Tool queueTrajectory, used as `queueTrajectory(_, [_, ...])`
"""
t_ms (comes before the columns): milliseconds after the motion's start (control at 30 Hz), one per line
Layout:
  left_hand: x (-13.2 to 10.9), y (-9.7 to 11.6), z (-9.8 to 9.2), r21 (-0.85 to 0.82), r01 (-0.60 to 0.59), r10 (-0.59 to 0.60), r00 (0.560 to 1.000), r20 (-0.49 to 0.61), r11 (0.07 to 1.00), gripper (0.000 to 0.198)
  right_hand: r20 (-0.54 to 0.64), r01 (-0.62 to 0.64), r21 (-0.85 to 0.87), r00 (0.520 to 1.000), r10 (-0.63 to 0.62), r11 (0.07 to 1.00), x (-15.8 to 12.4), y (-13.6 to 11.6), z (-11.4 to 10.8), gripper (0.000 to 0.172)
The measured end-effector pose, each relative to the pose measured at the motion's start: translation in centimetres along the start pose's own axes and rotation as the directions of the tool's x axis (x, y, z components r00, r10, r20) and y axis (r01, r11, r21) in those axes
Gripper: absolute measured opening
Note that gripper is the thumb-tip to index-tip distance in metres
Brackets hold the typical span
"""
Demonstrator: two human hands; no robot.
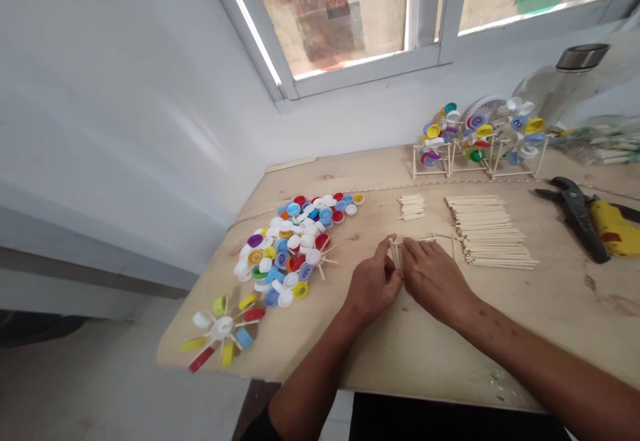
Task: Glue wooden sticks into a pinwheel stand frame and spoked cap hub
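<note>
1. Left hand [373,284], curled, pinches a stick frame [431,238] on the table [280,334].
2. Right hand [435,281], half-bent, hides part; its grip I can't tell.
3. Yellow tool [615,227], cut off at right.
4. Caps [305,271]: markings unreadable from here.

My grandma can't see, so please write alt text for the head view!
A person's left hand and right hand hold thin sticks over a wooden table. Colourful bottle caps and a cap wheel lie to the left, loose sticks to the right; stick frames holding cap wheels stand behind.
</note>
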State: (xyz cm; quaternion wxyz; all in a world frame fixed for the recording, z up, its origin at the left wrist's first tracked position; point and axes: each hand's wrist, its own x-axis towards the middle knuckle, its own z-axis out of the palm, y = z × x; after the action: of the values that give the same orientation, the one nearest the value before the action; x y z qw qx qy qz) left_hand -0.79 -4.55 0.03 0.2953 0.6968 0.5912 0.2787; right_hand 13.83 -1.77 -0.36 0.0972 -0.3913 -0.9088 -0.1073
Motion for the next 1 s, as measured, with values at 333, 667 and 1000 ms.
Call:
queueTrajectory(333, [0.0,0.2,-0.2,-0.02,0.006,-0.006,1.0,0.009,1.0,0.063,-0.153,-0.003,0.11,0.988,0.02,0.994,-0.6,1.6,-1.2,0.03])
queueTrajectory(667, [0.0,0.1,-0.3,-0.018,0.002,-0.001,1.0,0.019,1.0,0.063,-0.602,0.162,0.294,0.797,0.05,0.942,-0.6,3.1,-4.3,0.03])
queueTrajectory(1000, [0.1,0.0,-0.3,-0.029,0.026,-0.025,0.999,0.02,0.999,0.062,-0.309,-0.294,0.61,0.766,0.563,0.735,-1.7,8.0,-5.7,0.022])
